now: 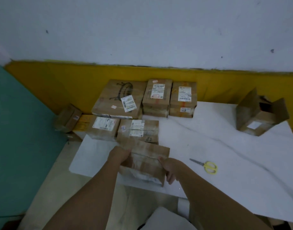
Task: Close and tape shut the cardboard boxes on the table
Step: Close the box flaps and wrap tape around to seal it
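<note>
Broadly, the white cloth-covered table point(225, 146) carries everything, and its rumpled cover is my first worry: a box dragged across those folds could catch and tip, or pull the cloth with it.

Against the wall at the back left stands the cluster of closed, labelled brown cardboard boxes point(119, 98), packed tightly side by side. Pushing another one in carelessly could nudge the outer ones toward the table's left edge.

Well apart, at the far right, the open brown cardboard box point(258, 117) has its flaps standing up and sits close to the right edge. Reaching for it in a hurry could shove it off.

Between my hands, at the near edge of the table, is the small brown cardboard box point(147, 161). Its flaps lie down with a seam across the top; whether that seam is taped I cannot tell. My left hand point(120, 157) has fingers curled round the left side, and my right hand point(171, 170) clamps the right side, thumb on top and fingers down the wall. As I judge it, letting go with either hand could let the flaps spring up, and the box is near enough the edge to slip toward me.

Just beside my right hand lie the yellow-handled scissors point(207, 166), easy to knock. I see no tape roll, so hunting for one would leave the box unheld.
</note>
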`<act>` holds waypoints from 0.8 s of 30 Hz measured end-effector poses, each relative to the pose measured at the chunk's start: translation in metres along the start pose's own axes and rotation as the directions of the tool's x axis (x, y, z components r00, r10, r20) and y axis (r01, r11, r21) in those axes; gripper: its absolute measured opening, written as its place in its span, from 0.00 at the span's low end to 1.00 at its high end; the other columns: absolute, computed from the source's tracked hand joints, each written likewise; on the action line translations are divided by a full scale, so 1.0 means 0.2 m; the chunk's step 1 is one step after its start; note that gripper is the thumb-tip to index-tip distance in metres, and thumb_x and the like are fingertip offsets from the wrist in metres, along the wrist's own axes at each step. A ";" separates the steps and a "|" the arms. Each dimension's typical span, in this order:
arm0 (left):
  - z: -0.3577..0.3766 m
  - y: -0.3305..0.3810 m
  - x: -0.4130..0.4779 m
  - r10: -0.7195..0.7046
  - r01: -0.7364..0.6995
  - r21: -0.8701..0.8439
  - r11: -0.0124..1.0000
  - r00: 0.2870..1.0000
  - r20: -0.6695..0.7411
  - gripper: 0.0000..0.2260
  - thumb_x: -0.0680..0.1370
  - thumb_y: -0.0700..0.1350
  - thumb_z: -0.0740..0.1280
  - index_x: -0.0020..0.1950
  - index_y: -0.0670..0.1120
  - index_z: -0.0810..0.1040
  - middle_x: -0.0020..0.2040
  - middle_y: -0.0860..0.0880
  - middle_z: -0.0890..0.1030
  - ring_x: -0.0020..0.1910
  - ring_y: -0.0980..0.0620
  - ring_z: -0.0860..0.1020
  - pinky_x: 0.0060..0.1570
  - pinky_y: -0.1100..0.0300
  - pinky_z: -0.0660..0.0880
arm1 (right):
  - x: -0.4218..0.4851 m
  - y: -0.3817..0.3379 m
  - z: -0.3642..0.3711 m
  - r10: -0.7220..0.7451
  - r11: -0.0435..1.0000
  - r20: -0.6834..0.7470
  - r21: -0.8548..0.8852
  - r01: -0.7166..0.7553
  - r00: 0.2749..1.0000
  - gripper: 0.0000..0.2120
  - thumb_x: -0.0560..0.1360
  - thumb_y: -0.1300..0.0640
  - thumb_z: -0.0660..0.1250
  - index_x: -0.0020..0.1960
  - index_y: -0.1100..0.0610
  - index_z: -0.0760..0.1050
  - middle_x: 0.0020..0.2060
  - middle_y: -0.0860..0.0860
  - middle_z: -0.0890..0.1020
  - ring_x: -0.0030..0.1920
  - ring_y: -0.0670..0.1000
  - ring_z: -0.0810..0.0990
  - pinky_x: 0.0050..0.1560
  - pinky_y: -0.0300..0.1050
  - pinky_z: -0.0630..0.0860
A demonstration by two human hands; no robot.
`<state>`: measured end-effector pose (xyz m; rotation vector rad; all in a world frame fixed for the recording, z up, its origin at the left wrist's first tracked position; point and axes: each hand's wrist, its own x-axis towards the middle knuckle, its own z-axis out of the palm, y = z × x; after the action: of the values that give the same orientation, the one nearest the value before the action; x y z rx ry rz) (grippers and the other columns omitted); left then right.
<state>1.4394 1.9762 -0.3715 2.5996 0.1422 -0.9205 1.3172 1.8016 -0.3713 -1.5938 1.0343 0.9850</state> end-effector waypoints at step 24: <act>0.06 0.75 -0.52 0.496 -0.508 -0.392 0.767 0.857 -0.141 0.15 0.81 0.54 0.63 0.60 0.45 0.66 0.56 0.45 0.76 0.50 0.46 0.75 0.50 0.51 0.76 | -0.60 0.30 -0.72 -0.007 0.907 -0.824 0.233 0.350 0.567 0.28 0.70 0.41 0.73 0.59 0.63 0.76 0.48 0.56 0.79 0.52 0.57 0.79 0.51 0.47 0.77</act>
<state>1.3830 1.8361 -0.2671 2.0835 -0.3127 -0.5728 1.2414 1.6704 -0.2453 -1.7836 1.5095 -0.1960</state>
